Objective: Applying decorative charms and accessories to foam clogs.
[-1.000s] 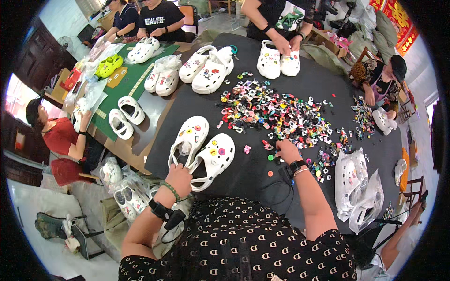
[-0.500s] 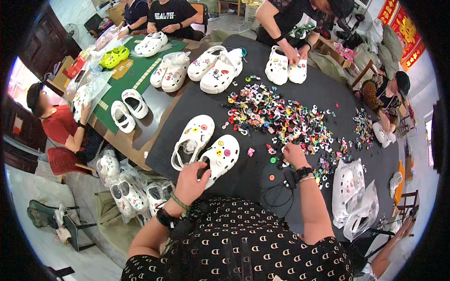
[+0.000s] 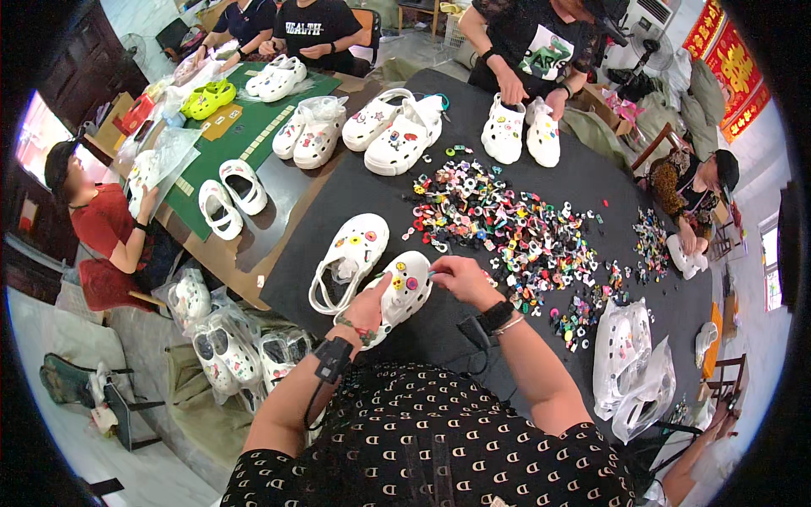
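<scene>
Before me a pair of white clogs lies on the dark table, toes pointing away. My left hand (image 3: 365,311) grips the right-hand clog (image 3: 405,287) by its opening. Yellow, purple and other small charms sit on this clog's upper. My right hand (image 3: 466,280) is at the clog's right side, its fingertips pinched on a small bluish shoe charm (image 3: 432,275) close to the upper; whether it touches the holes I cannot tell. The left-hand clog (image 3: 359,241), with several charms on it, stands untouched beside it.
A wide heap of mixed charms (image 3: 507,220) spreads beyond my right hand. Bagged clogs (image 3: 623,351) lie at the right. Another decorated pair (image 3: 393,131) stands further back. Across the table a co-worker's hands (image 3: 512,89) hold clogs. Other people sit around the tables.
My right hand has come left from the charm heap to the clog, now with a charm. My left hand has closed on the clog. The co-worker opposite has moved their clogs apart.
</scene>
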Available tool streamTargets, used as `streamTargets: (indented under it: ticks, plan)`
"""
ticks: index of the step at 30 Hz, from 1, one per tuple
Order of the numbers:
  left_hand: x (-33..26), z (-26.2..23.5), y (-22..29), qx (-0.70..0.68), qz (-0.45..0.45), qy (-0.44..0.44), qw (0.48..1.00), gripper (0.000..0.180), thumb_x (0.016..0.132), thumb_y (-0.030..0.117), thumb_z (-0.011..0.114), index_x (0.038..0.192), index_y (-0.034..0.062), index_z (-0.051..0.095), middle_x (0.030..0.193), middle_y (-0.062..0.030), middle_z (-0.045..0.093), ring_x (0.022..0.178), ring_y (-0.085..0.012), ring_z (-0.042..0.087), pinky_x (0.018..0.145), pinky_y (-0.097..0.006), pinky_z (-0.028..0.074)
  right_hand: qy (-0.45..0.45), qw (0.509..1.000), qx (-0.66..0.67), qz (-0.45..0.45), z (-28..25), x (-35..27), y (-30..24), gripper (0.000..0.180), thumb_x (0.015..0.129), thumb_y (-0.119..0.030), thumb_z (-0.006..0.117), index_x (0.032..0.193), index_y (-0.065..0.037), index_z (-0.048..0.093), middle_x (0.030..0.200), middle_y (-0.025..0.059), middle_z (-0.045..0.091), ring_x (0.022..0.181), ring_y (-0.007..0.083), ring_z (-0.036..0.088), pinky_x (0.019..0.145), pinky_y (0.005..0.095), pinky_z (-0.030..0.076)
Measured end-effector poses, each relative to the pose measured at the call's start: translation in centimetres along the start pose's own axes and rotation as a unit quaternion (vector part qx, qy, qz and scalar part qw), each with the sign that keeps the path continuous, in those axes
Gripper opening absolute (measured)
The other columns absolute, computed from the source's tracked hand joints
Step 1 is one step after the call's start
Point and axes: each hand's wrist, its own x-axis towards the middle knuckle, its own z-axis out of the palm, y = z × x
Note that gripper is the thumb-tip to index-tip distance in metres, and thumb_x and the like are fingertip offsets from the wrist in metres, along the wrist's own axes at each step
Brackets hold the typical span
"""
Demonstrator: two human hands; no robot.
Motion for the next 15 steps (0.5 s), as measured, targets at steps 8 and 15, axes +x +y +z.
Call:
streamTargets:
  ticks: [8,15]
  plan:
    - [2.2,-2.7,-2.5,0.611,0.172,0.045,0.771,0.041,0.093,0.020,0.044,0.133,0.0173,0.049,0.097,-0.0225,0.059,0.087,-0.0356,0.062,0.076,-0.040,0.050,-0.038,0.998,-0.038,0.016,3.5,3.1,-1.7,0.017,0.073,-0.008,0.070,0.088,-0.001,0.065,0.077,0.0117,0.066,0.070,0.0201,0.063,0.065,0.0320,0.050]
    - [3.7,-4.3,-4.6,0.599,0.218,0.023,0.770,0.045,0.089,0.026,0.057,0.129,0.0062,0.050,0.096,-0.0210,0.061,0.082,-0.0318,0.064,0.070,-0.037,0.052,-0.048,0.993,-0.103,0.024,4.0,3.8,-2.8,0.017,0.067,-0.009,0.071,0.078,-0.001,0.062,0.072,0.0137,0.063,0.072,0.0280,0.063,0.066,0.0383,0.050]
